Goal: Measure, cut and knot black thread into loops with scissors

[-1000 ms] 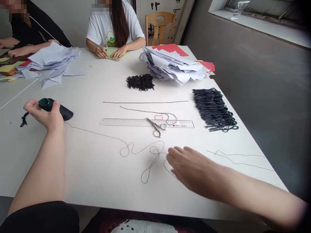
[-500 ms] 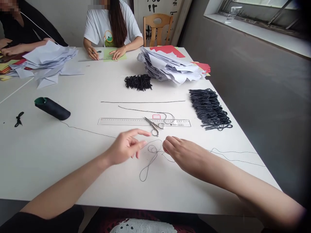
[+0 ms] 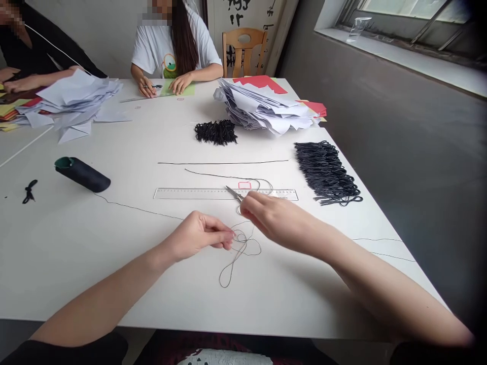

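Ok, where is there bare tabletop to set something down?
Bare tabletop lies between the spool and the left forearm, and between the right forearm and the near edge. Around the left hand and right hand it is crowded, with loose thread, scissors and a ruler.

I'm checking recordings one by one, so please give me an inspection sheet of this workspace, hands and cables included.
Surface: white table, seam at left.
Job's things: thread runs from the spool toward loose coils; scissors overlap the ruler.
Clutter: small heap and large heap of black loops; lone loop at left; paper piles.
Left hand: fingertips together, seemingly on the thread.
Right hand: over the scissors' handles; grip hidden.
Cables: white line, perhaps a cable, by the co-worker in black.
Surroundings: co-worker in white, chair, cup on the sill.
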Demonstrator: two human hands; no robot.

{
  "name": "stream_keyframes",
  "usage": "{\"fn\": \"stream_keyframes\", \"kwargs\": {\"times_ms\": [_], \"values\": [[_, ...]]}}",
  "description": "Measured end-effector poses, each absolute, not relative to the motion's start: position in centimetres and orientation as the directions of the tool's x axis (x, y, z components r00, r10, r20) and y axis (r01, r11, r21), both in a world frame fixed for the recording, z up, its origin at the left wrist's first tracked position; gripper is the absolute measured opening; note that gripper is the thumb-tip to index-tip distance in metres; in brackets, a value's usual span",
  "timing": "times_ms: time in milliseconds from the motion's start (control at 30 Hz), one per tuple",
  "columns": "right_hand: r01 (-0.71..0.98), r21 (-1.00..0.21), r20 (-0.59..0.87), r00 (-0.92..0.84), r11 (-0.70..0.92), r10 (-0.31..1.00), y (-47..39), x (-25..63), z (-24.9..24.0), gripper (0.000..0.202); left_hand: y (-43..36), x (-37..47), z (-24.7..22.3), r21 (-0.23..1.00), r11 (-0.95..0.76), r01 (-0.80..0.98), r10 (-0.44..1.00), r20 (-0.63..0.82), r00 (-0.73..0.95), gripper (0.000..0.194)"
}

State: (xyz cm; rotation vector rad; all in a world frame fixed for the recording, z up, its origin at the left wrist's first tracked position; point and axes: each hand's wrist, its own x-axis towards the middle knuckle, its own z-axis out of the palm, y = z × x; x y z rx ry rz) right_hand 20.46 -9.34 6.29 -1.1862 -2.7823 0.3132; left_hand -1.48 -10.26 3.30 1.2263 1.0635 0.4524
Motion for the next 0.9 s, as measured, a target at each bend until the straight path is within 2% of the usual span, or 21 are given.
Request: {"fn": "stream_keyframes", "kwargs": {"times_ms": [67,133,200,233,300,367,467,567,667,900], "values": [[0.76,-0.286,0.032,-0.602,0.584,0.798,-7.8,21.1,6.2,0.012,-9.3,-2.7,4.0,0.957,0.218,0.193,0.908,-0.272,0.318,0.015],[0.792,-0.316,0.027,-0.543,0.523,0.839,-6.0,21.7,5.8,0.015,-8.2,-4.0,4.7,0.996,0.015,0.092,1.0,-0.015,0.003,0.012],[0.82,-0.301,0.023,-0.504,0.487,0.863,-4.1,22.1,5.3,0.016,-7.4,-5.0,5.2,0.972,-0.226,0.06,0.921,0.233,-0.314,0.008],[0.836,-0.281,0.015,-0.488,0.472,0.873,-3.1,22.1,4.9,0.016,-7.1,-5.4,5.4,0.948,-0.313,0.065,0.855,0.311,-0.415,0.007],[0.86,-0.25,-0.009,-0.462,0.445,0.887,-1.4,21.8,4.2,0.017,-6.7,-6.0,5.4,0.922,-0.381,0.06,0.799,0.361,-0.48,0.007],[0.865,-0.25,-0.03,-0.456,0.435,0.889,0.1,20.9,3.6,0.018,-6.4,-6.4,5.1,0.932,-0.361,0.005,0.82,0.32,-0.475,0.01],[0.849,-0.264,-0.031,-0.481,0.457,0.876,1.6,19.2,3.1,0.018,-5.9,-6.7,4.2,0.959,-0.252,-0.133,0.882,0.171,-0.439,0.02],[0.84,-0.255,-0.025,-0.501,0.48,0.865,2.5,18.5,3.1,0.02,-5.6,-6.9,3.4,0.966,-0.048,-0.253,0.945,-0.038,-0.325,0.03],[0.841,-0.242,-0.035,-0.505,0.483,0.862,3.0,19.4,3.3,0.02,-5.7,-6.7,3.0,0.944,0.134,-0.302,0.953,-0.206,-0.221,0.029],[0.881,-0.249,-0.114,-0.439,0.402,0.891,3.3,22.5,2.9,0.018,-6.0,-5.9,2.6,0.915,0.255,-0.313,0.94,-0.311,-0.143,0.03]]}}
